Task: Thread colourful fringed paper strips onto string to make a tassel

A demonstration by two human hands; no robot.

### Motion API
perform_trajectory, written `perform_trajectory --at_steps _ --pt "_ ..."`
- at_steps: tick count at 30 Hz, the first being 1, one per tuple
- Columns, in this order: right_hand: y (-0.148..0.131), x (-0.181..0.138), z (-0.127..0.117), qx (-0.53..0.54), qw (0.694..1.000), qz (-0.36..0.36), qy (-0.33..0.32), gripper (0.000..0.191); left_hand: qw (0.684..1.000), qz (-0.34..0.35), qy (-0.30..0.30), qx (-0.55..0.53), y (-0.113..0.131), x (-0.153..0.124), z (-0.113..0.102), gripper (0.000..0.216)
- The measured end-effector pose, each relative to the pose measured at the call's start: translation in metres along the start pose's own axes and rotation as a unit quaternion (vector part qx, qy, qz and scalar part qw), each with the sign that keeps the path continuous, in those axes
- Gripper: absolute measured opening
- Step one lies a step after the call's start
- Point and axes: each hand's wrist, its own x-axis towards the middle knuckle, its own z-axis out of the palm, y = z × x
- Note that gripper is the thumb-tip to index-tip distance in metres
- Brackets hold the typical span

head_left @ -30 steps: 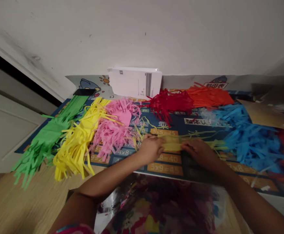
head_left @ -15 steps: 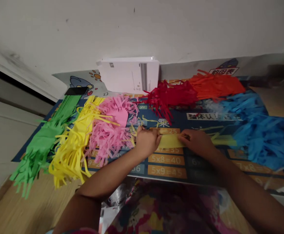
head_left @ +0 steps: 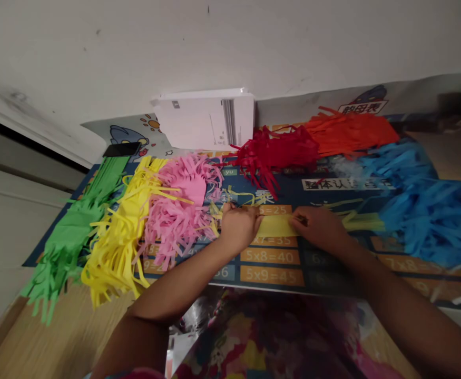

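Note:
A yellow-green fringed paper strip (head_left: 277,226) lies across a blue multiplication-table mat (head_left: 270,273). My left hand (head_left: 240,226) has its fingers closed, pressing down on the strip's left end. My right hand (head_left: 319,227) is closed on the strip's right part, and the cut fringes trail out past it toward the blue paper. Both forearms reach in from the bottom of the view.
Piles of fringed paper ring the mat: green (head_left: 76,231), yellow (head_left: 119,237), pink (head_left: 183,205), red (head_left: 277,152), orange (head_left: 349,131), blue (head_left: 420,205). A white box (head_left: 206,121) leans against the wall, a black phone (head_left: 121,149) lies at the back left. Wooden floor shows at the lower left.
The view has shifted a little, so everything sits higher and closer in the frame. Both hands stay on the yellow-green strip, drawn slightly nearer each other.

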Motion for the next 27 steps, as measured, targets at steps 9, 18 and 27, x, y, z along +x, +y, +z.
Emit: perform_trajectory --at_steps 9,18,27 --pt "0.004 -0.007 -0.016 -0.058 0.993 -0.004 0.104 0.03 0.957 0.28 -0.008 0.073 -0.001 0.0 -0.016 0.025" --pt "0.008 -0.011 -0.015 -0.002 0.965 -0.262 -0.012 0.04 0.964 0.233 0.01 0.132 0.024 -0.013 -0.02 0.019" --pt "0.034 0.015 -0.017 0.112 0.963 -0.243 -0.042 0.015 0.987 0.135 0.027 -0.082 -0.017 -0.011 -0.011 0.013"
